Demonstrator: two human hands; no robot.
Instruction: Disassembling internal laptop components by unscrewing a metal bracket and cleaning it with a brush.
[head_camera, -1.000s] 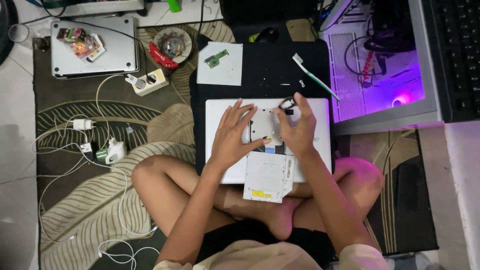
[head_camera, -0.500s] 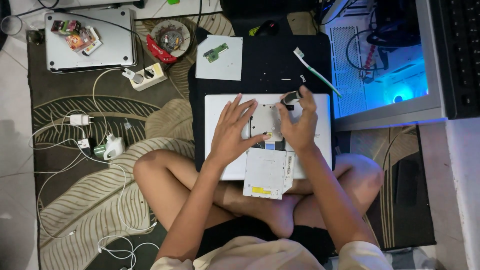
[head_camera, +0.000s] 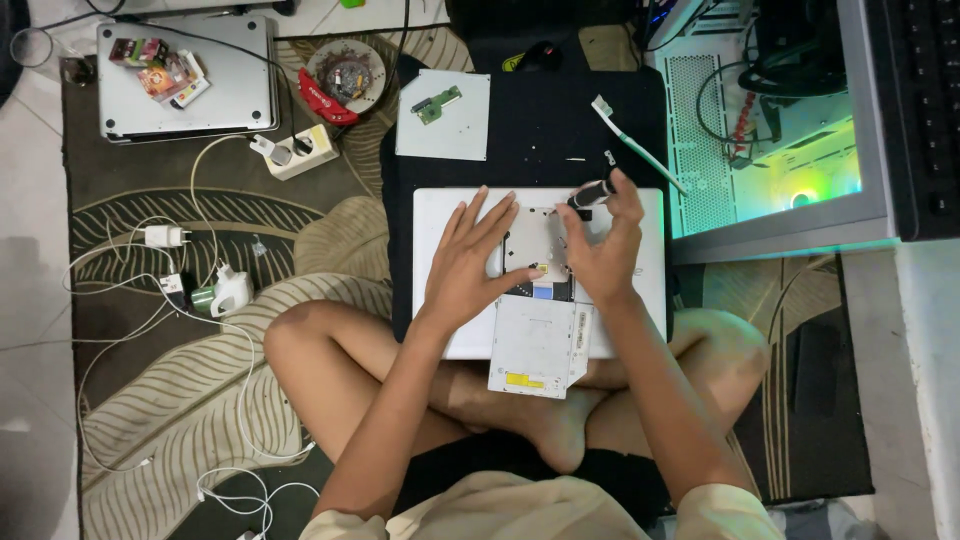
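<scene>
Head view shows us seated cross-legged with a white laptop upside down across our lap, our left hand spread flat and released on its base, our right hand gripping a small black-handled screwdriver over the opened bay. We judge the tip could slip and gouge the exposed parts, since the laptop rests on our knees, not a firm floor. The silver drive juts off the near edge and could slide out

Small colourful packets are seen lying on a closed silver laptop at top left. A yellow label is stuck on the grey optical drive in the lap.
</scene>
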